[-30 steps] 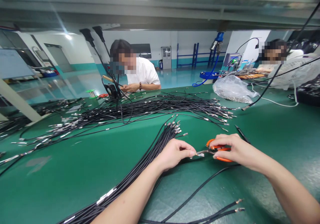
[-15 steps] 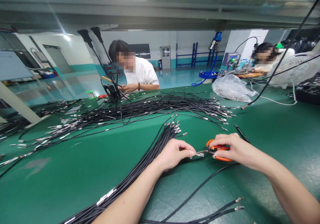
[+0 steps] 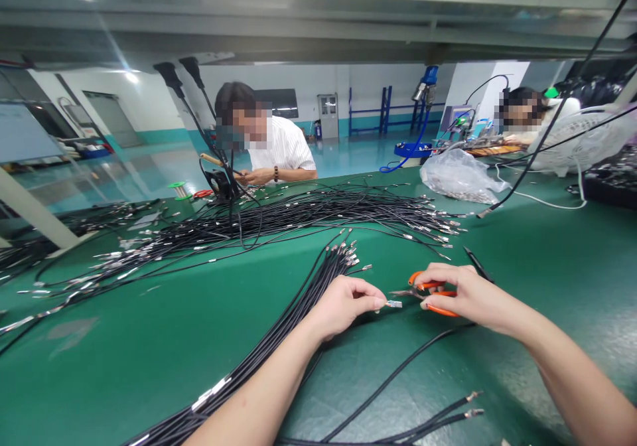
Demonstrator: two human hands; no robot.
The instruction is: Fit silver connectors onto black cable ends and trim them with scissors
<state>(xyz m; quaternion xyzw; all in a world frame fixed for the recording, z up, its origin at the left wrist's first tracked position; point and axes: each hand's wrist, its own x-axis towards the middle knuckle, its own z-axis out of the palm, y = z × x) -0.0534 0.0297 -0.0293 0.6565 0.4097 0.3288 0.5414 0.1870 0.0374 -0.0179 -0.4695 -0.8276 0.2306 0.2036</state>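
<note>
My left hand pinches a small metal crimp terminal between thumb and forefinger, on the end of a thin black wire hidden by the fingers. My right hand grips orange-handled wire snips, whose steel tips sit just above and beside the terminal, not clearly touching it. Under my left forearm runs a bundle of black wires with metal terminals at their ends. A few loose black wires lie near the bottom of the view.
A large tangle of terminated black wires spreads across the green work mat. A co-worker holds a soldering iron across the bench. Another person sits far right. A plastic bag of small metal parts and a black pen-like tool lie nearby.
The snip tips have lifted and moved slightly left, now sitting above the terminal rather than level with it. The camera view has shifted slightly.
</note>
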